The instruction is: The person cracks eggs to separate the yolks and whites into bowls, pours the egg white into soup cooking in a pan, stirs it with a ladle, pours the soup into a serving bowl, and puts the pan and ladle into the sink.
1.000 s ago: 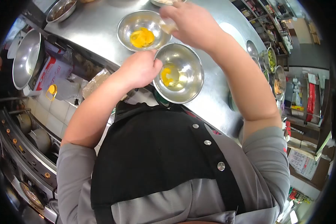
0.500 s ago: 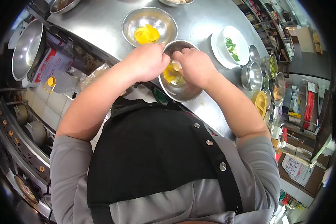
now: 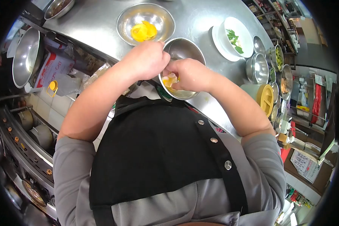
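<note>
Stainless-steel round bowl (image 3: 186, 49) is at the near edge of the grey metal table (image 3: 199, 17), between the hands. Left hand (image 3: 148, 59) closed, gripping the bowl's left rim. Right hand (image 3: 192, 74) reaches over the bowl, fingers curled down inside by runny yellow-and-clear egg (image 3: 168, 82); can't tell whether they pinch anything, knuckles block the view. Second, wide stainless-steel bowl (image 3: 162, 22) just beyond the left hand, holding orange-yellow egg yolks (image 3: 144, 31). White round bowl (image 3: 245, 32) with green leaves (image 3: 234, 40) on white round plate (image 3: 216, 42), farther right.
</note>
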Action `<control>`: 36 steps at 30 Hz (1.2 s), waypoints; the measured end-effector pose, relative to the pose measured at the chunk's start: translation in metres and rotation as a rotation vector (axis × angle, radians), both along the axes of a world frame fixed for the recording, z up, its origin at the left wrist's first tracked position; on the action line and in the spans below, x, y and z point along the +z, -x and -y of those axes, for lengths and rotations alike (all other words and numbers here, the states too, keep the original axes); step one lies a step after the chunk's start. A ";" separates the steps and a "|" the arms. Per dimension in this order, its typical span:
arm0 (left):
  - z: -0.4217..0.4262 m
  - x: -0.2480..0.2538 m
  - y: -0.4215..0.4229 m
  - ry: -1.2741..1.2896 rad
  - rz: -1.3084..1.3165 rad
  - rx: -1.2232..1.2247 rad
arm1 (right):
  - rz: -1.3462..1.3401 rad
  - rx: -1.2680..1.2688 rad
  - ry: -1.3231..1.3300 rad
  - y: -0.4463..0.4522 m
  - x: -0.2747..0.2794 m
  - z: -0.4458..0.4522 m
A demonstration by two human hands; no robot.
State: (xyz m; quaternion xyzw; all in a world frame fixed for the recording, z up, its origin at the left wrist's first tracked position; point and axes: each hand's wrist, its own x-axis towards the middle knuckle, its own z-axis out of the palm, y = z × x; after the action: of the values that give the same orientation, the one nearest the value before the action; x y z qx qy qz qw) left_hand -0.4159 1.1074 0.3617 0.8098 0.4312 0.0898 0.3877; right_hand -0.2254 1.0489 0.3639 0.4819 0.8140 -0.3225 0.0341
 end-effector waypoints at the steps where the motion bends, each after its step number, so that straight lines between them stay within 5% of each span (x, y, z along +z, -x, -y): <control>1: 0.001 -0.002 0.000 -0.014 0.013 0.000 | -0.072 -0.030 0.084 -0.003 0.000 0.000; 7: 0.000 0.005 0.003 0.002 0.030 0.007 | -0.514 -0.207 0.539 -0.014 -0.002 -0.009; 16: -0.001 0.005 0.014 -0.027 0.050 0.026 | -0.619 -0.328 0.318 -0.015 0.035 -0.009; 17: 0.000 0.001 0.015 -0.034 0.076 0.030 | -0.706 -0.346 0.265 -0.018 0.039 -0.015; 22: -0.001 -0.002 0.018 -0.031 0.075 0.034 | -0.149 -0.212 -0.344 -0.003 0.098 -0.057; 25: 0.001 0.002 0.019 -0.039 0.063 0.036 | -0.063 0.004 -0.727 0.011 0.100 -0.082; 31: 0.001 -0.002 0.020 -0.050 0.068 0.026 | 0.299 0.369 -0.968 0.042 0.113 -0.108; 36: 0.006 0.000 0.020 -0.036 0.058 0.041 | 0.158 0.274 -1.086 0.054 0.119 -0.115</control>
State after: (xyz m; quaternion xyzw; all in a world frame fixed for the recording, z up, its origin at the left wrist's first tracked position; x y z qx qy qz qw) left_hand -0.4355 1.1017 0.3615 0.8046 0.4344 0.1290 0.3837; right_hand -0.2792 1.1639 0.4833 0.3429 0.9132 0.1870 -0.1166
